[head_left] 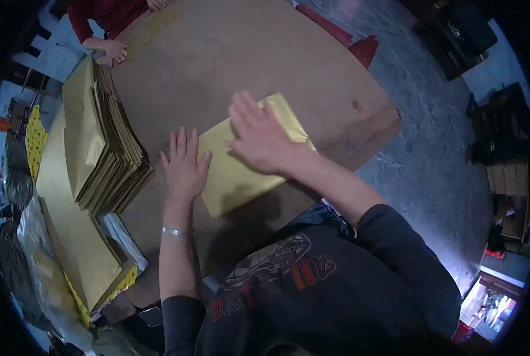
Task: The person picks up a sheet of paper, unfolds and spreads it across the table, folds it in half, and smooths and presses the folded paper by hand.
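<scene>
A yellow-gold paper sheet (pixel 235 184), seemingly folded, lies on the brown table (pixel 205 77) in front of me. My left hand (pixel 184 163) rests flat with spread fingers at the sheet's left edge, and a silver bracelet is on that wrist. Over the upper part of the sheet is my right hand (pixel 262 133), its fingers stretched out and slightly blurred; whether it presses on the paper I cannot tell. Neither hand grips anything. To the left stands a thick stack of folded gold paper (pixel 110 148).
Larger gold sheets (pixel 75 237) lie beneath and beside the stack. At the top left, a co-worker's hand (pixel 116 52) touches another gold sheet (pixel 152 29). Red material (pixel 364 50) lies by the table's far right edge. Cardboard boxes (pixel 508 181) stand at the right.
</scene>
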### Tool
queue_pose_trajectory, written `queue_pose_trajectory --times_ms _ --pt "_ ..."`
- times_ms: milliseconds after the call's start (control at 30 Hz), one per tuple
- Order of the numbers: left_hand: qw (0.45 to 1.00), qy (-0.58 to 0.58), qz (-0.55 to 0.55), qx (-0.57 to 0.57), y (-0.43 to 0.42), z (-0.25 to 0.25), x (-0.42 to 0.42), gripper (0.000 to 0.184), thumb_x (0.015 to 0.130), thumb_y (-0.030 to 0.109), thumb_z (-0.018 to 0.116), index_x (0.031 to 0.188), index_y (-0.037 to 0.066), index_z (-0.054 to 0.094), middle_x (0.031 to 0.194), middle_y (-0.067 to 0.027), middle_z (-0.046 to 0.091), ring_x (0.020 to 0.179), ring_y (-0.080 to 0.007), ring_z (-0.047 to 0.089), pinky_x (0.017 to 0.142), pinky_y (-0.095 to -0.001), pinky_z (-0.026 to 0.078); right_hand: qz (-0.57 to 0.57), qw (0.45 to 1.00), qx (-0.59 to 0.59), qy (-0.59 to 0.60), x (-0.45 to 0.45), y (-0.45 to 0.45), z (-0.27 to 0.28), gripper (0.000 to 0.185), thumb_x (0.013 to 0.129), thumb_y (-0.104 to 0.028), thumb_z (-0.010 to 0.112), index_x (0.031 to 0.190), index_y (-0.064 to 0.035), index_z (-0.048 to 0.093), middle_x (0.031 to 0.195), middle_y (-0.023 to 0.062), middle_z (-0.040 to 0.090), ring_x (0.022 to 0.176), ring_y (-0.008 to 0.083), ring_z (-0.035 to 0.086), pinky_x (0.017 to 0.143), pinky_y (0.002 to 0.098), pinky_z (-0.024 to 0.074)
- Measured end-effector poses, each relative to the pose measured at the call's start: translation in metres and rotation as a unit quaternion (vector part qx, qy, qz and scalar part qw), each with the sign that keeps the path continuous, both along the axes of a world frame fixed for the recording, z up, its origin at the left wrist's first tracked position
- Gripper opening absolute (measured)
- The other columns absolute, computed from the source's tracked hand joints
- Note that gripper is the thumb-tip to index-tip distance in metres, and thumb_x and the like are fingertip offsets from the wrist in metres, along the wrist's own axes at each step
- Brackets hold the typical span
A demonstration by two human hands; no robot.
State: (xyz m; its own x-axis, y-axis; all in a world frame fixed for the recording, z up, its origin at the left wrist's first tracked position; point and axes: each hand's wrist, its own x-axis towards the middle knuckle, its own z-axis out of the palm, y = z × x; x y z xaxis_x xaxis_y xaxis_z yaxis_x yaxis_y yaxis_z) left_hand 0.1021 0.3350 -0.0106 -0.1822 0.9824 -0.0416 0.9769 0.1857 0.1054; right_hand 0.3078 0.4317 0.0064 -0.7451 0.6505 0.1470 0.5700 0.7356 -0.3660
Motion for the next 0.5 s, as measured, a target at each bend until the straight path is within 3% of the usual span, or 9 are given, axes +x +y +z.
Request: queue_pose_trajectory --times_ms 33,133,200,233,333,500 --pt "1.0 0.011 -0.008 -0.004 0.0 -0.003 -0.003 0.063 0.096 0.039 0.049 0.152 0.014 0.033 0.161 -0.0137 0.02 0.149 -0.0343 0.016 0.115 -0.0636 0.014 0.064 0.993 -0.057 0.078 -0.016 -0.023 -0.007 0.08 0.098 -0.052 0.04 0.148 0.008 0.024 0.158 0.0265 0.014 0.15 0.0368 0.007 0.118 0.0565 0.0081" --pt "0.999 0.036 -0.015 -0.013 0.002 -0.014 -0.01 0.061 0.096 0.033 0.047 0.152 0.014 0.032 0.16 -0.0143 0.022 0.149 -0.0349 0.016 0.114 -0.0646 0.014 0.129 0.981 -0.109 0.096 -0.034 -0.063 -0.027 0.081 0.097 -0.054 0.041 0.147 0.0084 0.027 0.158 0.0269 0.017 0.149 0.0372 0.009 0.119 0.0563 0.0072" --pt "0.999 0.02 -0.033 0.022 -0.002 -0.013 -0.009 0.06 0.097 0.035 0.045 0.152 0.014 0.032 0.16 -0.0148 0.022 0.148 -0.0362 0.017 0.113 -0.0658 0.015 0.119 0.984 -0.053 0.12 -0.026 -0.064 -0.034 0.074 0.093 -0.04 0.056 0.144 0.008 0.034 0.149 0.0301 0.032 0.146 0.0407 0.022 0.115 0.0587 0.0186" --pt "0.999 0.024 -0.027 0.02 0.0 -0.013 -0.007 0.059 0.099 0.04 0.042 0.151 0.014 0.033 0.16 -0.0146 0.021 0.148 -0.0376 0.017 0.113 -0.0667 0.016 0.101 0.994 -0.026 0.027 -0.016 -0.054 -0.038 0.075 0.095 -0.046 0.051 0.145 0.0069 0.033 0.153 0.0268 0.029 0.147 0.0386 0.019 0.116 0.0579 0.0157" --pt "0.999 0.024 -0.02 0.016 0.001 -0.01 -0.005 0.06 0.099 0.044 0.04 0.151 0.014 0.034 0.16 -0.014 0.021 0.148 -0.0379 0.018 0.112 -0.0673 0.016 0.007 0.999 -0.004 -0.052 0.029 -0.028 -0.029 0.075 0.098 -0.049 0.042 0.147 0.0058 0.031 0.157 0.0231 0.023 0.149 0.0357 0.015 0.118 0.0555 0.0114" --pt "0.999 0.03 -0.022 0.017 -0.001 -0.01 -0.004 0.061 0.1 0.044 0.04 0.152 0.015 0.032 0.161 -0.0141 0.02 0.148 -0.0381 0.016 0.114 -0.0644 0.016 -0.06 0.99 -0.014 -0.13 0.086 -0.004 -0.02 0.071 0.099 -0.047 0.035 0.149 0.0031 0.027 0.16 0.0203 0.018 0.15 0.0324 0.01 0.12 0.0526 0.0068"
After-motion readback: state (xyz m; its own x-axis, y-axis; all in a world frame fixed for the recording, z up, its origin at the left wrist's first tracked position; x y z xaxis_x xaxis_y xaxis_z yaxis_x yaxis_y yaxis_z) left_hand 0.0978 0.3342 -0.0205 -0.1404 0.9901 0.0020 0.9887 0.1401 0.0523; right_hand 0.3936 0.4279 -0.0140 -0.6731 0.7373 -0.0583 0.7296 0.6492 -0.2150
